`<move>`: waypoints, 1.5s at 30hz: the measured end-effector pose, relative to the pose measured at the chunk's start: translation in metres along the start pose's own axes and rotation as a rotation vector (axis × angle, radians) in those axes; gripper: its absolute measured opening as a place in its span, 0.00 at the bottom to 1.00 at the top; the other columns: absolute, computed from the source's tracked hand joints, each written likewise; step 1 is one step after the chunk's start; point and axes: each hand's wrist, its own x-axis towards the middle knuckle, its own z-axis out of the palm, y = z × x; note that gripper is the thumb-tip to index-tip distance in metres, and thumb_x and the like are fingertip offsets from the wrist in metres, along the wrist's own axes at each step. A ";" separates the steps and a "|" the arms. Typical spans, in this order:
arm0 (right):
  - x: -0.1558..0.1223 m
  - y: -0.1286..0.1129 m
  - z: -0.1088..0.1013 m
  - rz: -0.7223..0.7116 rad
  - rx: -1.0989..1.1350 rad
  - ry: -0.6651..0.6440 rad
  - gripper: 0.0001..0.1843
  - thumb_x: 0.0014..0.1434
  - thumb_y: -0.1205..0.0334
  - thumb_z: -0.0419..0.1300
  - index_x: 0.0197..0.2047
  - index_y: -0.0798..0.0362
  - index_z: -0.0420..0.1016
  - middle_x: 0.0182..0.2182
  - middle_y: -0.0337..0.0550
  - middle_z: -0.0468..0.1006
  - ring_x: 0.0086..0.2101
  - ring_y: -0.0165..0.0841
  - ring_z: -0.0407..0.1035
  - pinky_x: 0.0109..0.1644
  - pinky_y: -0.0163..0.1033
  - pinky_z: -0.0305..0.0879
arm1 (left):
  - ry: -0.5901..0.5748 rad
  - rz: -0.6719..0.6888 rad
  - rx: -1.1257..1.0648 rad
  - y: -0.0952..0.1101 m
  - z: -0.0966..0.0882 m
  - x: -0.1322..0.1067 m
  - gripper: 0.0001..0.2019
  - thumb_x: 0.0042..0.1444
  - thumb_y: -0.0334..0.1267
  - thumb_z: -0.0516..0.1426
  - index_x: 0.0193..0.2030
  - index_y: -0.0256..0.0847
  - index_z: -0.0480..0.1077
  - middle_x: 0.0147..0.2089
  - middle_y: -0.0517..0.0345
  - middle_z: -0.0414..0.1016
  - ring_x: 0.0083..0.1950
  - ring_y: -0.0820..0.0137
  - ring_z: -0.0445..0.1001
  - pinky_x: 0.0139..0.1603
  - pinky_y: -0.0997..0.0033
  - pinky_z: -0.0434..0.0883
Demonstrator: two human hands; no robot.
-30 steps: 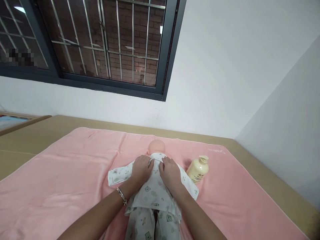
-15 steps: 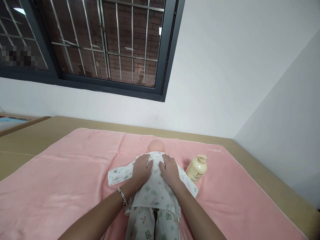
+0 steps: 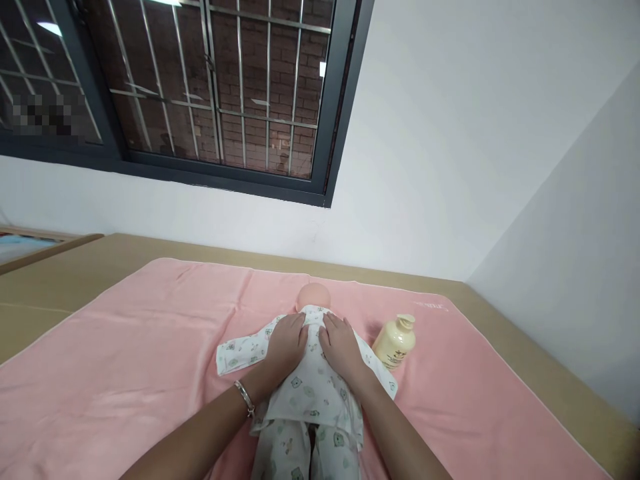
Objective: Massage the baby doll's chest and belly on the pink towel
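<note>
A baby doll (image 3: 313,296) lies on the pink blanket (image 3: 150,333), its bald head toward the wall. It wears a white printed top (image 3: 311,393) and matching trousers (image 3: 333,450). My left hand (image 3: 287,343) rests flat on the left side of the doll's upper body, fingers stretched out. On the right side, my right hand (image 3: 343,347) lies the same way, a narrow strip of cloth showing between the two. Both palms are on the cloth and grasp nothing. A cream bottle (image 3: 395,342) stands just right of the doll's right sleeve.
The blanket covers a tan padded surface (image 3: 100,267) that meets a white wall (image 3: 425,167). A dark-framed window (image 3: 320,190) with metal bars is above. At the far left is a wooden edge (image 3: 50,252) with something blue beyond it.
My hands have shifted slightly on the doll's upper body, with the thumbs less raised and closer to the other fingers. The view has tilted a little; the doll and bottle keep their places.
</note>
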 end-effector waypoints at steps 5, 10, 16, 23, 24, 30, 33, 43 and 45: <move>-0.007 -0.015 0.001 0.072 -0.088 0.009 0.22 0.66 0.64 0.44 0.55 0.59 0.73 0.55 0.56 0.74 0.57 0.42 0.65 0.68 0.52 0.40 | 0.032 -0.044 0.064 0.005 -0.003 -0.005 0.12 0.63 0.37 0.47 0.42 0.41 0.71 0.42 0.50 0.78 0.45 0.61 0.74 0.49 0.58 0.70; -0.001 -0.012 0.007 0.102 -0.067 -0.001 0.26 0.65 0.64 0.44 0.63 0.63 0.65 0.60 0.58 0.67 0.61 0.42 0.59 0.66 0.49 0.49 | 0.029 -0.154 0.116 0.003 0.001 0.000 0.12 0.62 0.38 0.49 0.44 0.39 0.71 0.42 0.48 0.77 0.48 0.59 0.74 0.50 0.57 0.69; 0.002 -0.013 0.007 0.078 -0.032 -0.002 0.26 0.64 0.66 0.44 0.62 0.61 0.65 0.62 0.57 0.65 0.62 0.43 0.58 0.66 0.51 0.49 | 0.058 -0.079 -0.007 0.006 0.005 0.003 0.14 0.63 0.35 0.46 0.47 0.39 0.71 0.46 0.48 0.78 0.48 0.61 0.74 0.51 0.58 0.70; -0.007 -0.025 0.007 0.152 -0.019 0.065 0.20 0.63 0.64 0.48 0.51 0.56 0.76 0.54 0.55 0.74 0.57 0.44 0.65 0.61 0.46 0.57 | 0.055 -0.100 0.018 0.006 0.000 -0.003 0.11 0.61 0.35 0.48 0.36 0.43 0.71 0.35 0.52 0.76 0.40 0.62 0.74 0.44 0.60 0.69; -0.005 -0.022 0.006 0.167 -0.011 0.051 0.20 0.63 0.63 0.48 0.50 0.55 0.76 0.54 0.55 0.74 0.56 0.44 0.66 0.61 0.46 0.57 | 0.051 -0.115 0.041 0.006 0.000 -0.003 0.11 0.60 0.36 0.48 0.37 0.43 0.71 0.36 0.52 0.76 0.41 0.61 0.74 0.45 0.60 0.69; 0.006 -0.002 0.004 0.158 -0.010 -0.004 0.27 0.63 0.58 0.48 0.62 0.61 0.66 0.61 0.58 0.67 0.62 0.45 0.58 0.65 0.50 0.50 | 0.033 -0.107 0.060 0.004 0.003 0.001 0.12 0.62 0.38 0.48 0.45 0.41 0.71 0.42 0.49 0.77 0.48 0.59 0.74 0.51 0.57 0.68; 0.002 -0.006 0.003 0.106 -0.015 -0.007 0.25 0.64 0.60 0.47 0.61 0.59 0.67 0.61 0.56 0.68 0.61 0.43 0.59 0.65 0.50 0.50 | 0.043 -0.028 -0.029 0.002 0.003 0.001 0.13 0.63 0.37 0.46 0.45 0.41 0.71 0.44 0.50 0.77 0.47 0.62 0.74 0.50 0.59 0.68; -0.009 -0.013 0.003 0.166 -0.107 0.027 0.25 0.65 0.59 0.46 0.57 0.63 0.71 0.57 0.62 0.71 0.59 0.47 0.62 0.64 0.52 0.52 | 0.136 -0.105 0.015 -0.001 0.010 -0.007 0.11 0.61 0.37 0.48 0.34 0.43 0.71 0.35 0.51 0.76 0.40 0.62 0.74 0.44 0.59 0.70; -0.003 -0.006 0.003 0.156 -0.065 0.001 0.28 0.65 0.58 0.46 0.62 0.65 0.66 0.61 0.61 0.66 0.62 0.47 0.58 0.66 0.52 0.49 | 0.135 -0.066 -0.034 -0.001 0.011 -0.006 0.13 0.62 0.38 0.47 0.42 0.42 0.72 0.43 0.50 0.78 0.46 0.61 0.75 0.49 0.57 0.70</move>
